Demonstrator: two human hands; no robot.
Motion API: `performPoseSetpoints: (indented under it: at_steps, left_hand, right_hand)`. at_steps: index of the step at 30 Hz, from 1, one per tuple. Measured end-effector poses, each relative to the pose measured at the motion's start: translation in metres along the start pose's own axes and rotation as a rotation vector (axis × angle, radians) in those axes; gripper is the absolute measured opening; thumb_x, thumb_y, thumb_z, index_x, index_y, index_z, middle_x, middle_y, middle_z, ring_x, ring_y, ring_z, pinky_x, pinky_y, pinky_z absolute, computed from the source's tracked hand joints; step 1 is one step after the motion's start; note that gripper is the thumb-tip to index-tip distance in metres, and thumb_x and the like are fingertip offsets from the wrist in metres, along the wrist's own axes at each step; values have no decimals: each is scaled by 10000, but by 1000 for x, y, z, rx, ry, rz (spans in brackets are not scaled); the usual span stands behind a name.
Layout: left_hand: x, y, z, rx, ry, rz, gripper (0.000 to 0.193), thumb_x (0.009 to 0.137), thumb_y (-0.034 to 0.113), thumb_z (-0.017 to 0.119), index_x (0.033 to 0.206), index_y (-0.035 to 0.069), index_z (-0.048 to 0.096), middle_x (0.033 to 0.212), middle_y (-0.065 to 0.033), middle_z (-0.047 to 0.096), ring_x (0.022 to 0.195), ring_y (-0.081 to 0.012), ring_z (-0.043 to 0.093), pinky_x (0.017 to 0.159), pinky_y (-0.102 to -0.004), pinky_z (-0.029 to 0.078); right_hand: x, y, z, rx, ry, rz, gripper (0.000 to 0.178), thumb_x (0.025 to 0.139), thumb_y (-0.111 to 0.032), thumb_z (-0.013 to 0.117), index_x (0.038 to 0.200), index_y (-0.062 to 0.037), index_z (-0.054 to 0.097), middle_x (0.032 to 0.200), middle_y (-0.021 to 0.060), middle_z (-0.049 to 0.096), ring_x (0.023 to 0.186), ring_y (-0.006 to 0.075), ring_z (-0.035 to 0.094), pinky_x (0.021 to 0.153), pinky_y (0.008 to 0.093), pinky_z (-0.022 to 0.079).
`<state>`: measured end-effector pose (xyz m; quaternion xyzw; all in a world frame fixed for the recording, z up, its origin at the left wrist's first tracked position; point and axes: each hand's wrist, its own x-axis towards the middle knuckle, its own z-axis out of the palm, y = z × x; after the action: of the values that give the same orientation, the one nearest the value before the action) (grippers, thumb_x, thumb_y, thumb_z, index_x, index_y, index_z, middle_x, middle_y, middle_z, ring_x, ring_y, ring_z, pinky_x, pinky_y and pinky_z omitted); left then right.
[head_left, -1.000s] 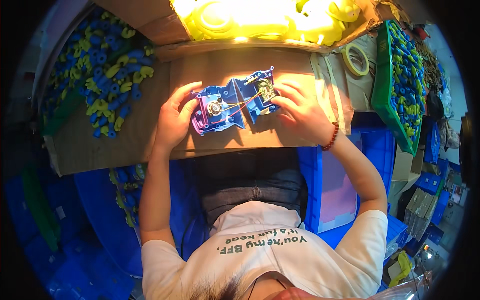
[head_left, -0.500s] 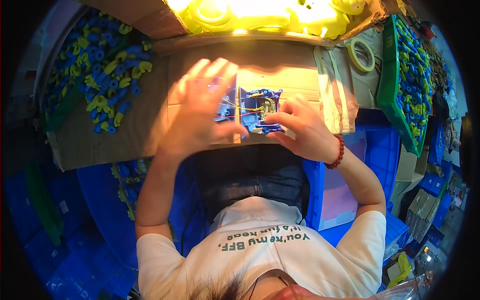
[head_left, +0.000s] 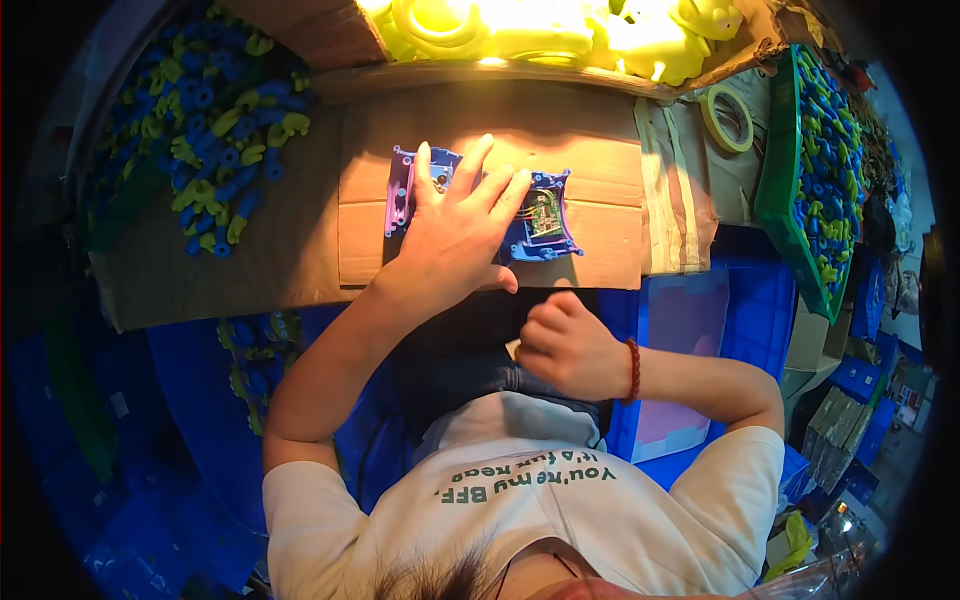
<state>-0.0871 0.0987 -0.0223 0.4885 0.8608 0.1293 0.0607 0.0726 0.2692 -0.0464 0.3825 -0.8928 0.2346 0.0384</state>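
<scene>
Two blue plastic housing halves lie side by side on the cardboard. The right half (head_left: 562, 215) holds a green circuit board (head_left: 545, 217) with thin coloured wires running leftward. My left hand (head_left: 450, 235) rests over the inner parts of both halves, its fingers stretched and spread, hiding much of the wiring. Part of the left half (head_left: 402, 190) shows beyond my fingers. My right hand (head_left: 570, 345) is curled closed above my lap, short of the cardboard's near edge. A small pale bit shows by its fingers, too little to name.
The cardboard work surface (head_left: 600, 150) has a box of yellow plastic parts (head_left: 560, 35) at its far side. Blue and yellow pieces (head_left: 225, 150) are heaped at left. A green tray (head_left: 785, 215) of similar pieces and a tape roll (head_left: 725, 118) are at right.
My right hand has drawn back from the circuit board toward my lap and closed. My left hand has come down and rightward over the housing halves.
</scene>
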Motion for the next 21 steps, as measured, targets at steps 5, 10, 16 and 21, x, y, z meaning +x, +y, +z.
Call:
performPoseSetpoints:
  at_steps: [5, 10, 16, 21]
  left_hand:
    - [-13, -11, 5, -89, 217, -10, 834, 654, 432, 868, 1379, 156, 561, 1306, -51, 594, 1407, -328, 387, 1127, -711, 216]
    - [-11, -9, 17, 7, 308, 77, 254, 819, 195, 754, 1064, 160, 696, 1017, 14, 664, 1232, -262, 549, 1119, -677, 258]
    - [-7, -10, 31, -88, 405, 62, 111, 810, 125, 702, 920, 132, 692, 920, -5, 635, 1166, -250, 575, 1097, -697, 271]
    - [-5, -8, 34, -186, 441, -2, 51, 808, 132, 720, 854, 127, 698, 917, -15, 628, 1198, -292, 549, 1096, -687, 258]
  right_hand:
    - [29, 47, -77, 392, 254, 357, 163, 813, 29, 713, 944, -41, 645, 1016, 98, 614, 985, 247, 599, 869, 374, 486]
    - [31, 92, -64, 978, 99, 545, 104, 955, -6, 670, 1038, 9, 608, 1037, 52, 644, 931, 94, 605, 824, 257, 503]
    - [47, 95, -55, 873, -9, 627, 116, 959, -72, 678, 992, -5, 590, 857, 16, 627, 769, 73, 586, 704, 258, 502]
    - [47, 101, -44, 870, -17, 633, 124, 965, -97, 673, 965, -7, 587, 787, 21, 612, 715, 76, 553, 655, 273, 481]
